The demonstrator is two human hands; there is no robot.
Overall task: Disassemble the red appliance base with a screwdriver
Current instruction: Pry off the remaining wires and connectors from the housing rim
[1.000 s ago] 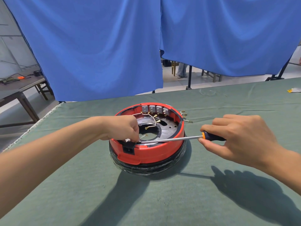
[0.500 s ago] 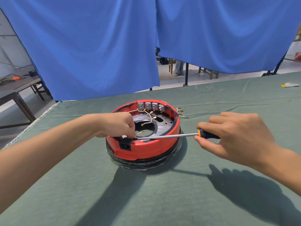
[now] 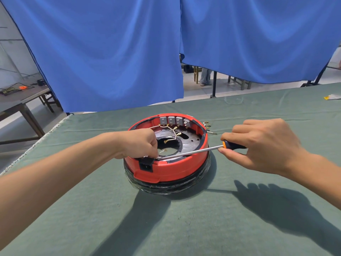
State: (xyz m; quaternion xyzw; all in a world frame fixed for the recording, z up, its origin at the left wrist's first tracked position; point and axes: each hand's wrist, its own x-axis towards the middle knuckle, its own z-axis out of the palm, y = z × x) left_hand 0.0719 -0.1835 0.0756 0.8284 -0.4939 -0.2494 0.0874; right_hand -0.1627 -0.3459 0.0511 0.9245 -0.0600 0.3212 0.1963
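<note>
The round red appliance base (image 3: 177, 168) lies open side up on the green cloth, showing a black inner plate, loose wires and several grey terminal blocks at its far wall. A black power socket (image 3: 146, 165) sits in its near left rim. My left hand (image 3: 139, 144) rests on that rim with curled fingers pinching something small just above the socket; what it pinches is hidden. My right hand (image 3: 262, 145) grips the black and orange handle of the screwdriver (image 3: 188, 153). Its steel shaft lies almost level across the base, tip at the socket under my left fingers.
The table (image 3: 203, 218) is covered in green cloth; its left edge runs close to my left arm. Small metal clips (image 3: 208, 126) lie just behind the base. A yellow and white scrap (image 3: 332, 97) sits far right. Blue curtains hang behind; a wooden table (image 3: 20, 100) stands left.
Both hands and the screwdriver keep their hold at the socket. The view has shifted slightly, so the base sits a little higher and left in frame.
</note>
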